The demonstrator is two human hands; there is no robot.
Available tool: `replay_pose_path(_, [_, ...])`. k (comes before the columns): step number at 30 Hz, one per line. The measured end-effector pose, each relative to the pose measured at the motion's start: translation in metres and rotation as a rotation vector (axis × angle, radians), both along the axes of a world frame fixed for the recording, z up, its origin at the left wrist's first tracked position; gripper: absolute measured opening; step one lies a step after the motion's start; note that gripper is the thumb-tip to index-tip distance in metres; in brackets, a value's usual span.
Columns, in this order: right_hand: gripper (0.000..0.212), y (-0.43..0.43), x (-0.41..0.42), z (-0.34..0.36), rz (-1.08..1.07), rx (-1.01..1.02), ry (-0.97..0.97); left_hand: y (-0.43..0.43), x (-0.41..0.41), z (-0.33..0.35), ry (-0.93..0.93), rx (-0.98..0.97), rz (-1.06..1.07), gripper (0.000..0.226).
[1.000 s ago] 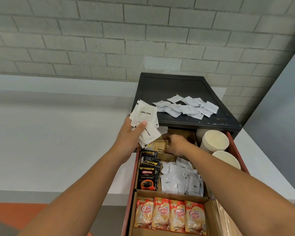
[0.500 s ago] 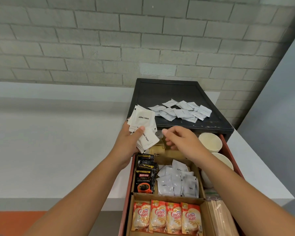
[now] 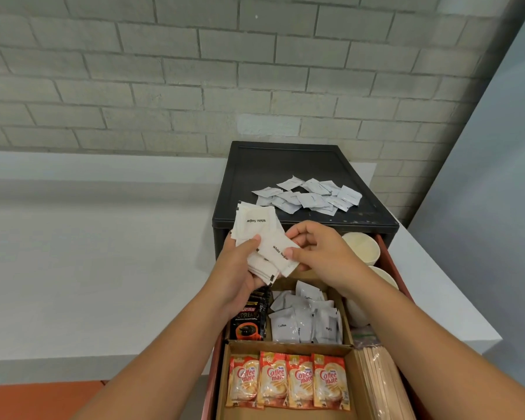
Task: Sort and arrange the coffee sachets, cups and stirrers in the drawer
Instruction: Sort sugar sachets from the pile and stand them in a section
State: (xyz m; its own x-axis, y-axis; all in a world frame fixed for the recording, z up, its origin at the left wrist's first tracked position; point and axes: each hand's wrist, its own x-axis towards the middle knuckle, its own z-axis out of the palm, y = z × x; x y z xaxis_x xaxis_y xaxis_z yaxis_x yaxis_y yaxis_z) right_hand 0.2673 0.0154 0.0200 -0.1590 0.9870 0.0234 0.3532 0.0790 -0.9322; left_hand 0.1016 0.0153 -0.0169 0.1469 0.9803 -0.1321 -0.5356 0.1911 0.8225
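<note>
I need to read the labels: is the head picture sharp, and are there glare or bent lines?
Head view: soft light, no glare; "White Sugar" reads clearly on the held sachets; print on the loose sachets atop the cabinet is too small; brick wall lines curve.

Bare left hand [image 3: 237, 268], bare right hand [image 3: 322, 256], bare forearms [image 3: 170, 344], short plain fingernails [image 3: 289, 253]

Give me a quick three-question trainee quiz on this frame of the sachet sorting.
1. True or false: the left hand holds a stack of sugar sachets.
2. How many Coffee mate sachets stand in the front box? A two, B four, C six.
3. Fill in: loose white sachets lie on the black ____.
Key: 1 true; 2 B; 3 cabinet.
</note>
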Motion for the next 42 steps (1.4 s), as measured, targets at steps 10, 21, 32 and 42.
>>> replay_pose_path(10, [0.012,0.0,0.019,0.012,-0.129,0.088,-0.076,0.004,-0.014,0.009,0.051,0.095,0.035,0.037])
replay_pose_path(21, [0.015,-0.001,-0.012,0.024,-0.122,0.235,-0.136,-0.004,-0.007,-0.002,0.133,0.138,-0.08,0.037])
replay_pose_path(32, [0.012,0.008,-0.007,0.053,-0.098,0.354,-0.47,0.003,-0.01,-0.001,0.262,0.16,-0.19,0.03])
replay_pose_path(42, [0.02,0.01,-0.019,0.027,-0.212,0.399,-0.461,0.004,0.004,0.005,0.208,0.17,-0.162,0.037])
